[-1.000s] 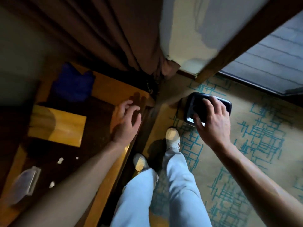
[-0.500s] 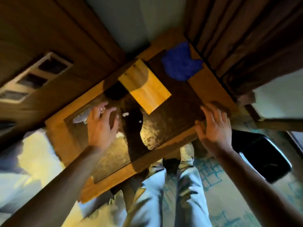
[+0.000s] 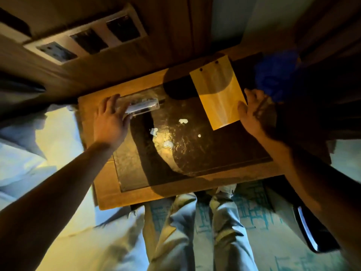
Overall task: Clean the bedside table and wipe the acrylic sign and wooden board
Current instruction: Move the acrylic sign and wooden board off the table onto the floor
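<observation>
Now your left hand (image 3: 111, 122) has moved from above the worktop (image 3: 89, 114) onto the acrylic sign (image 3: 141, 106) at its far left, fingers curling round the near end. Your right hand (image 3: 254, 112), fingers spread and holding nothing, has come up against the wooden board (image 3: 218, 92). Both items look ready to lift clear; white scraps (image 3: 168, 132) and the blue cloth (image 3: 275, 73) wait untouched.

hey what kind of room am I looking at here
Probably a hotel bedroom: a bedside table beside white bedding, a wall switch panel above, and patterned carpet underfoot.
</observation>
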Demonstrator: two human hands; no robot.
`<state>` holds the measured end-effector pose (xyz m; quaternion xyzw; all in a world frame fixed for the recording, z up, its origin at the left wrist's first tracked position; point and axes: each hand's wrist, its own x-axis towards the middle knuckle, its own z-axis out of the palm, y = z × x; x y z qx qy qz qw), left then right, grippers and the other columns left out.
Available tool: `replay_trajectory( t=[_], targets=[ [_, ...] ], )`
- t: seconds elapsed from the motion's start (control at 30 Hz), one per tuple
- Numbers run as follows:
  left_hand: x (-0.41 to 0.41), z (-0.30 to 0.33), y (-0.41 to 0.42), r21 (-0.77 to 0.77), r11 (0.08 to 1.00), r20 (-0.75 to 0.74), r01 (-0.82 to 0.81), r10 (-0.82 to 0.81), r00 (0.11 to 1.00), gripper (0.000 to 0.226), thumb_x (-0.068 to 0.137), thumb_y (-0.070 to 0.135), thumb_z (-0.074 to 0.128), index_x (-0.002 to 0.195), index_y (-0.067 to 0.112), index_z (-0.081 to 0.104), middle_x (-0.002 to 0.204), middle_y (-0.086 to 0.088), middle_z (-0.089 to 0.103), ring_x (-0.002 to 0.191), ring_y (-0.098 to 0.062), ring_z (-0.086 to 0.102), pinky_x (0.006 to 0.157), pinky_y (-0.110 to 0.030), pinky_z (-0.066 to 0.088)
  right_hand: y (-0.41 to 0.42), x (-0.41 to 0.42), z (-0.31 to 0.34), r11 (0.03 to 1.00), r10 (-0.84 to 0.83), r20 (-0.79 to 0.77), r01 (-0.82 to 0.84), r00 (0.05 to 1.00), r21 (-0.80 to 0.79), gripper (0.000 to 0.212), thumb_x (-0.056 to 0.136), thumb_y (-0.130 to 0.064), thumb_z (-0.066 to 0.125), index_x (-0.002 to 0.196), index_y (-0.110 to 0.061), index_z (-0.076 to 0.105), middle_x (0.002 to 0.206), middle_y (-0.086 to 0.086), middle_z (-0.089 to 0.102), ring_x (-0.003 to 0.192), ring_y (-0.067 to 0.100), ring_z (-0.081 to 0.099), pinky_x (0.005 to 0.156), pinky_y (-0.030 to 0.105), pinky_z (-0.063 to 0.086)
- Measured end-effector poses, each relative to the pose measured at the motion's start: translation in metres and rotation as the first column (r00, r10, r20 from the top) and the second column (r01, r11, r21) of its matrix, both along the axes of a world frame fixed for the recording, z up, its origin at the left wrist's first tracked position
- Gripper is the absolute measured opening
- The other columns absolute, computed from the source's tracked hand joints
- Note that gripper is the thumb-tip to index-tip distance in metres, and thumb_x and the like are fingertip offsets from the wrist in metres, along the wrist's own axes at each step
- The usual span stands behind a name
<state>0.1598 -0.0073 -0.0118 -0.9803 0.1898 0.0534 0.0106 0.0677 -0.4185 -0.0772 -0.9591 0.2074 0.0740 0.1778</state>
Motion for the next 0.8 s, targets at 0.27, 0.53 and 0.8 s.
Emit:
replay_trajectory(
  t=[0.27, 0.53, 0.8],
  targets=[
    [0.023, -0.006, 0.007, 0.032, 0.999, -0.026, 0.027, -0.026, 0.999, 0.036, 0.096, 0.026, 0.063, 0.130, 0.014, 0.066, 0.138, -0.018, 0.055, 0.124, -0.045, 0.046, 0.098, -0.053, 0.040, -0.008, 0.033, -0.009, 0.994, 0.066, -0.011, -0.067, 0.998, -0.084, 0.039, 0.102, -0.032, 0.043, 0.120, -0.003, 0.061, 0.120, 0.028, 0.059, 0.107, 0.046, 0.055, 0.089, 0.048, 0.047],
    [0.037, 0.000, 0.004, 0.041, 0.999, -0.050, -0.013, 0.015, 0.999, 0.026, 0.095, 0.025, 0.066, 0.116, 0.012, 0.074, 0.115, -0.021, 0.062, 0.106, -0.044, 0.053, 0.081, -0.049, 0.045, -0.006, 0.041, -0.008, 0.999, -0.029, -0.102, 0.034, 0.994, 0.041, 0.035, 0.096, -0.010, 0.046, 0.123, 0.009, 0.057, 0.127, 0.035, 0.054, 0.115, 0.050, 0.054, 0.092, 0.051, 0.047],
    [0.048, -0.004, 0.007, 0.041, 0.999, -0.098, 0.025, -0.021, 0.995, 0.022, 0.093, 0.020, 0.066, 0.110, 0.009, 0.074, 0.107, -0.018, 0.068, 0.102, -0.042, 0.055, 0.076, -0.045, 0.047, 0.000, 0.042, -0.011, 0.960, -0.119, -0.076, 0.134, 0.990, 0.246, 0.031, 0.104, -0.023, 0.047, 0.116, -0.001, 0.065, 0.116, 0.023, 0.065, 0.106, 0.037, 0.063, 0.089, 0.041, 0.046]
  ],
)
